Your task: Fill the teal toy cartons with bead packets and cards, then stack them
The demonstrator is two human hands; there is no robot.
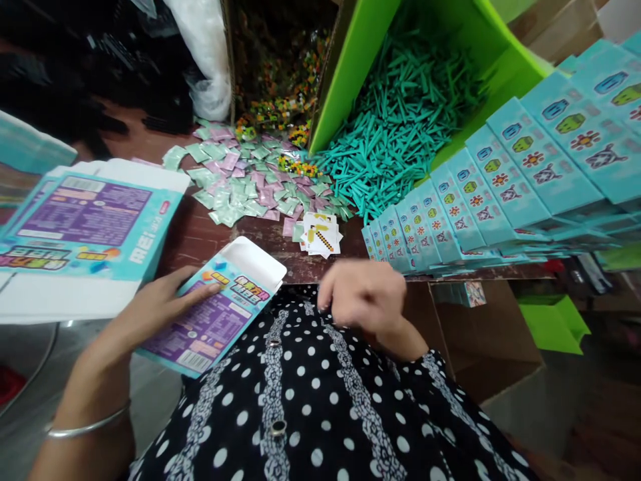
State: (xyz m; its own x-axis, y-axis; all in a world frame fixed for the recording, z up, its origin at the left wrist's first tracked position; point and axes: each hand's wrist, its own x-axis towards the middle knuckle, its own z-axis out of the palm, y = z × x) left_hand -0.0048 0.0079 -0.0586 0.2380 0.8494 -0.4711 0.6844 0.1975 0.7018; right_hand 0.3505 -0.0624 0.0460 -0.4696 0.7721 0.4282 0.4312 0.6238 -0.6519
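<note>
My left hand (165, 300) grips a small turquoise and purple cardboard box (215, 314), thumb lying across its printed face. The box is tilted, and its white end flap (258, 260) stands open toward the upper right. In front of my body, my right hand (363, 294) is closed with the fingers curled in, slightly blurred. Whatever those fingers may hold is hidden. Just beyond this hand lies a small stack of cards (320, 235), the top one with a pickaxe picture.
Flattened boxes (85, 220) are stacked at left. Pink and green sachets (250, 177) lie before a carton of orange-green packets (280, 100). A green bin (345, 67) spills teal plastic pieces (400, 127). Rows of turquoise boxes (501, 180) stand at right, above an open carton (481, 341).
</note>
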